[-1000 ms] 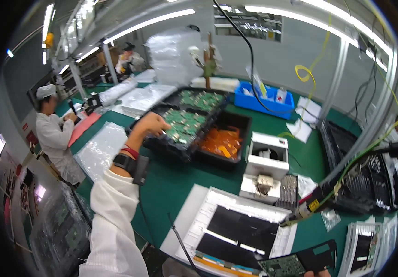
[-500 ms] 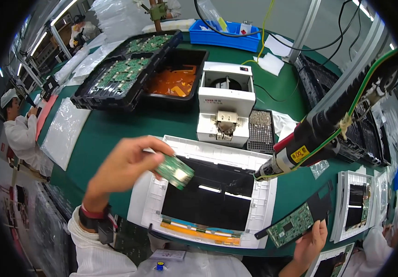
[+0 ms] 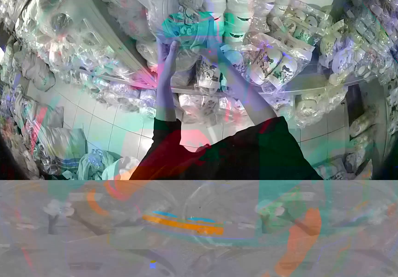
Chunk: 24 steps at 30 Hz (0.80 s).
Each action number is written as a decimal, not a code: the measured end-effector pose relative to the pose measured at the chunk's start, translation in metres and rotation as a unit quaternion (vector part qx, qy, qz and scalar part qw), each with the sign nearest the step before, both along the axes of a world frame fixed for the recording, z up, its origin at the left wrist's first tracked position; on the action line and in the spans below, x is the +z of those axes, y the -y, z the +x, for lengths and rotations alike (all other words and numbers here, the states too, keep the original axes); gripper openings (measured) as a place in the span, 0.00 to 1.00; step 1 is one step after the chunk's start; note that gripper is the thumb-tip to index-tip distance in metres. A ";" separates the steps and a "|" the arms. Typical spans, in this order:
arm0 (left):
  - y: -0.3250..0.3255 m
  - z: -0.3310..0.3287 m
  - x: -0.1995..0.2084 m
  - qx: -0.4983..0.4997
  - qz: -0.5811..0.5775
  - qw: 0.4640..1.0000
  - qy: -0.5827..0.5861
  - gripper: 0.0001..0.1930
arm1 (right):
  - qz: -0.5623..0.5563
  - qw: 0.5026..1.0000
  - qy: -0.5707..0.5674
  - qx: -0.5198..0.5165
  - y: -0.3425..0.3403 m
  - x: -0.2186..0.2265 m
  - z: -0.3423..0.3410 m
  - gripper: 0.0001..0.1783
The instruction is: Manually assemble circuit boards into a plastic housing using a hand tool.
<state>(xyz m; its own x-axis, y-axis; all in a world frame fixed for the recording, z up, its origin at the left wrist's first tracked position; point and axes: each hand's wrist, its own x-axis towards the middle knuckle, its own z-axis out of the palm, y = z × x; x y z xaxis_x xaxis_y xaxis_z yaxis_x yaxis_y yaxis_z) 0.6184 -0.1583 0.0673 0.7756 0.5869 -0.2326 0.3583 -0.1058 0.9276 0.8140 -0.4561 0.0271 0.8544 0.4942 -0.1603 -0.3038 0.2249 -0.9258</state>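
The picture is broken up, with false colours over its upper part and grey smears below. Two forearms in dark sleeves reach up to the top middle. My left hand is closed at the lower left edge of a clear plastic bag, its thumb toward me. On the bag's right side is my right hand, its fingers partly lost in the blue-green tint. Something pale with a printed pattern shows through the bag; its kind I cannot make out.
Many clear bags with rounded white printed things lie heaped along the far side and right. A pale tiled floor shows below. Sacks and bundles sit at the lower left. The bottom third is unreadable grey.
The whole picture differs. Half a second ago, a green bench showed, with a circuit board in each hand. Now bagged goods and a damaged picture appear; no hand motion can be traced between them.
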 end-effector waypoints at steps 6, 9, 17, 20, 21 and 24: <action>-0.002 0.037 -0.012 -0.005 0.070 0.998 0.005 0.07 | 0.013 1.000 -0.019 0.015 0.000 -0.011 0.017 0.10; -0.002 0.057 -0.020 -0.037 0.172 0.983 0.054 0.07 | -0.001 0.999 -0.037 0.000 -0.005 -0.012 0.025 0.10; -0.014 0.069 -0.046 -0.011 0.115 0.991 0.062 0.12 | 0.002 0.998 -0.065 0.022 -0.009 -0.029 0.038 0.10; -0.012 0.081 -0.014 -0.061 0.086 0.994 -0.022 0.12 | -0.005 0.998 -0.068 0.011 -0.013 -0.030 0.043 0.10; -0.012 0.083 -0.004 -0.084 0.078 0.990 -0.080 0.13 | -0.007 0.998 -0.068 0.004 -0.016 -0.029 0.045 0.10; -0.015 0.082 -0.019 -0.077 0.269 0.959 -0.030 0.16 | -0.009 0.998 -0.065 -0.002 -0.023 -0.028 0.048 0.11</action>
